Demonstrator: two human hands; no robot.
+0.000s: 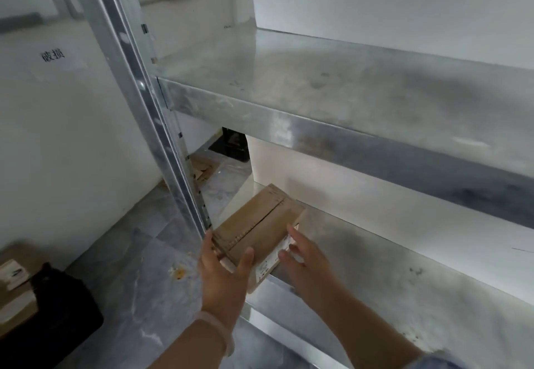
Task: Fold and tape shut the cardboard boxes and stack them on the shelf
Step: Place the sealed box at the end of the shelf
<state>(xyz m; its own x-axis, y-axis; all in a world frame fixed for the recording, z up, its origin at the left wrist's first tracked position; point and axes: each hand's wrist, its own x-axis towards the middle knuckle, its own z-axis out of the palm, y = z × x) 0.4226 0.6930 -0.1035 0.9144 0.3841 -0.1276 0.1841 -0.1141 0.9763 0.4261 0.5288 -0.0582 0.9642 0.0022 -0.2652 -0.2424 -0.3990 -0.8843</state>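
Observation:
A small brown cardboard box (pixel 260 224), flaps closed with a seam along its top, sits at the left front corner of the lower metal shelf (pixel 404 276). A white label shows on its near right side. My left hand (pixel 222 273) holds the box's near left end, thumb on top and fingers round the left edge. My right hand (pixel 306 259) lies flat against the box's right side with straight fingers.
An upper metal shelf (pixel 346 91) juts out above. The rack's upright post (pixel 161 126) stands just left of the box. On the floor at lower left is a black bag (pixel 57 311) with another cardboard box (pixel 14 290). Cardboard scraps (pixel 202 169) lie behind the rack.

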